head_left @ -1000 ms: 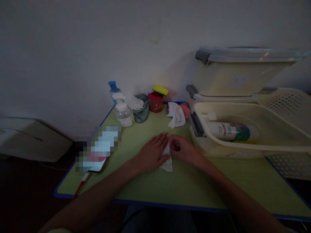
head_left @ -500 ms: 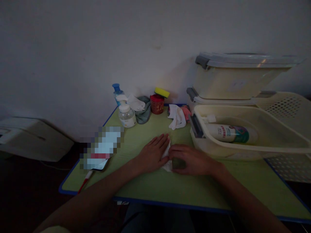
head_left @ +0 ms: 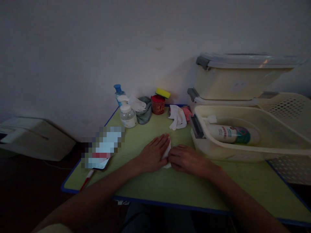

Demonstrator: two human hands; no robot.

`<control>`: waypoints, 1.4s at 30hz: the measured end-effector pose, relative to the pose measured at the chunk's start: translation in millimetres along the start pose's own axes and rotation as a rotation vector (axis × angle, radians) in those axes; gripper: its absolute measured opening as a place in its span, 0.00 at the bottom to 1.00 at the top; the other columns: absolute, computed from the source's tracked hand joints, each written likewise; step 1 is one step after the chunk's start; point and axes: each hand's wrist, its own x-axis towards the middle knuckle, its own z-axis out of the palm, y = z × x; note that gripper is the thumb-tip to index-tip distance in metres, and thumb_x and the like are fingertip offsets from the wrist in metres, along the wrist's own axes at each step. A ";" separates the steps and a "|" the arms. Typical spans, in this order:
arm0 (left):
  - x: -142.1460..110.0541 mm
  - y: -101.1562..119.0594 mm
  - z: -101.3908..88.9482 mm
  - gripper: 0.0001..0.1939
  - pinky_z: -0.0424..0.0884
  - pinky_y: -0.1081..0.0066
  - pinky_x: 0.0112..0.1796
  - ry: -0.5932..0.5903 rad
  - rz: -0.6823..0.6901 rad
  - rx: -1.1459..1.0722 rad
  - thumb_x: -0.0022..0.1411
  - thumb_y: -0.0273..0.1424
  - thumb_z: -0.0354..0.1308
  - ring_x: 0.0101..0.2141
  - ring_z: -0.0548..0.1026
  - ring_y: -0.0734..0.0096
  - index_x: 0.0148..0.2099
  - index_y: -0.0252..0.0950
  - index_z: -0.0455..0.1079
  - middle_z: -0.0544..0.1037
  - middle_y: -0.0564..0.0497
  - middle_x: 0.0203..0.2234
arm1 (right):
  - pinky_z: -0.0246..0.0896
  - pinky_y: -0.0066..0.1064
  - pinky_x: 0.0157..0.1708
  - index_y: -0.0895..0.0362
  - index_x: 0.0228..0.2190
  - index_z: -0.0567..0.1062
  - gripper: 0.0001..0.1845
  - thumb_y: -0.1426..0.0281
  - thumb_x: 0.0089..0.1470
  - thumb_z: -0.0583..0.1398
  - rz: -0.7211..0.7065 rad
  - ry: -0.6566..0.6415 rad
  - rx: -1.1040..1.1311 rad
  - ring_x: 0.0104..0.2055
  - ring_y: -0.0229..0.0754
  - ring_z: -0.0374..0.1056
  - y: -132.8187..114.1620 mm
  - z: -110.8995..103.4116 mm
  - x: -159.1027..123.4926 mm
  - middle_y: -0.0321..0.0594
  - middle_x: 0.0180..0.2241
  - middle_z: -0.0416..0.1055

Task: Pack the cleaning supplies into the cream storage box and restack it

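Note:
In the middle of the table lies a small thin white piece (head_left: 167, 152), cloth or paper, mostly hidden by my hands. My left hand (head_left: 153, 153) rests flat over its left part, fingers stretched out and pointing away from me. At its right edge, my right hand (head_left: 186, 158) has its fingers curled down and pressed together on the piece. The right fingertips come close to the left thumb.
On the green table (head_left: 145, 184) stand a pump bottle (head_left: 128, 118), a blue-capped bottle (head_left: 118, 90), a grey cloth (head_left: 143, 115), a red basket (head_left: 157, 105) with a yellow sponge (head_left: 162, 93), white gloves (head_left: 178, 116) and a phone (head_left: 107, 145). A cream bin (head_left: 255, 149) holding a bottle (head_left: 230, 134) is at right.
My right hand's fingers have closed down and drawn together, so the gap under its palm is gone. Less of the white piece shows. My left hand stays flat in place.

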 end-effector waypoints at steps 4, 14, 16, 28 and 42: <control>0.1 0.5 -0.6 0.31 0.46 0.59 0.58 0.001 -0.004 -0.005 0.61 0.36 0.43 0.62 0.42 0.60 0.62 0.27 0.44 0.48 0.38 0.62 | 0.60 0.35 0.39 0.58 0.31 0.71 0.06 0.75 0.54 0.53 0.037 0.014 0.023 0.36 0.42 0.65 0.6 0.4 2.1 0.42 0.32 0.69; 5.3 -8.7 -13.2 0.29 0.39 0.62 0.60 -0.201 -0.054 -0.295 0.66 0.41 0.28 0.62 0.35 0.70 0.64 0.30 0.39 0.40 0.44 0.63 | 0.61 0.32 0.35 0.58 0.31 0.66 0.05 0.76 0.54 0.51 0.168 0.040 0.225 0.34 0.41 0.66 5.1 -3.3 -0.3 0.43 0.32 0.69; 6.1 -12.7 -21.2 0.30 0.37 0.62 0.60 -0.276 -0.053 -0.403 0.66 0.41 0.26 0.62 0.33 0.70 0.64 0.28 0.37 0.36 0.43 0.63 | 0.60 0.32 0.36 0.58 0.32 0.66 0.05 0.77 0.53 0.52 0.199 0.040 0.273 0.34 0.42 0.66 6.9 -2.1 -0.7 0.43 0.33 0.70; -32.0 -12.3 -26.4 0.30 0.55 0.61 0.56 0.007 -0.022 -0.439 0.54 0.35 0.58 0.57 0.58 0.61 0.58 0.36 0.57 0.60 0.42 0.57 | 0.57 0.29 0.34 0.58 0.34 0.66 0.06 0.72 0.56 0.50 0.252 0.105 0.512 0.32 0.39 0.64 15.4 1.3 2.0 0.40 0.31 0.69; -18.8 -8.1 -20.4 0.09 0.66 0.73 0.37 0.165 -0.102 -0.558 0.57 0.24 0.51 0.34 0.69 0.72 0.34 0.33 0.74 0.70 0.50 0.31 | 0.58 0.32 0.44 0.57 0.39 0.68 0.20 0.72 0.41 0.63 0.161 0.055 0.504 0.42 0.41 0.63 14.9 -5.8 1.7 0.41 0.42 0.64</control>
